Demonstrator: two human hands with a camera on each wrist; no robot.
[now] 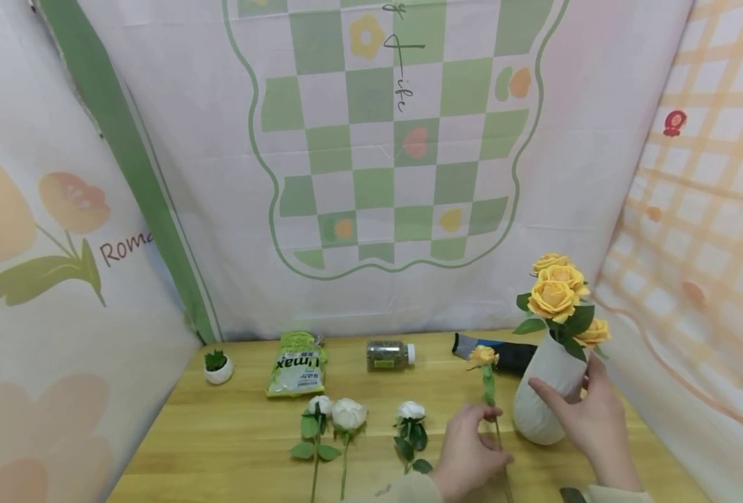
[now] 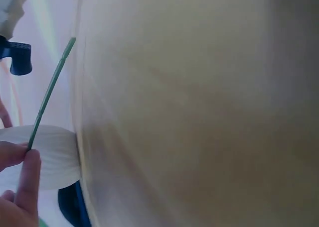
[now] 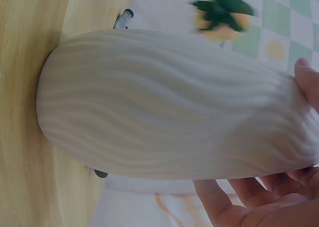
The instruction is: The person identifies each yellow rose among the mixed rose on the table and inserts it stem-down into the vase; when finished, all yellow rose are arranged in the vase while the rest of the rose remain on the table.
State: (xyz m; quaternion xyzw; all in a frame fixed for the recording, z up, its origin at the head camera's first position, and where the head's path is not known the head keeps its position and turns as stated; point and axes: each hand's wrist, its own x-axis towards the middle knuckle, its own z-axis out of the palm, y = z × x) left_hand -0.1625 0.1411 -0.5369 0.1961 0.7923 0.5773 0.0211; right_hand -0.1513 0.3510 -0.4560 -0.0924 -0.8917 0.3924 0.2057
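Note:
My left hand (image 1: 472,450) pinches the thin green stem (image 2: 49,95) of a yellow rose (image 1: 484,356) between thumb and fingertips. The bloom points up and away, just left of the vase. In the right wrist view, the ribbed white vase (image 3: 164,105) has my right hand (image 3: 264,202) gripping it near its upper end, thumb on one side and fingers on the other. The vase leans to the right in the head view, its base at the tabletop. Several yellow roses (image 1: 553,299) with green leaves stand in its mouth.
White roses (image 1: 349,416) lie on the wooden table (image 1: 220,440) left of my hands. Farther back are a small potted plant (image 1: 219,370), a green-and-white bag (image 1: 297,367) and a clear jar (image 1: 386,356) on its side. A dark, blue-marked object (image 1: 514,358) lies behind the vase.

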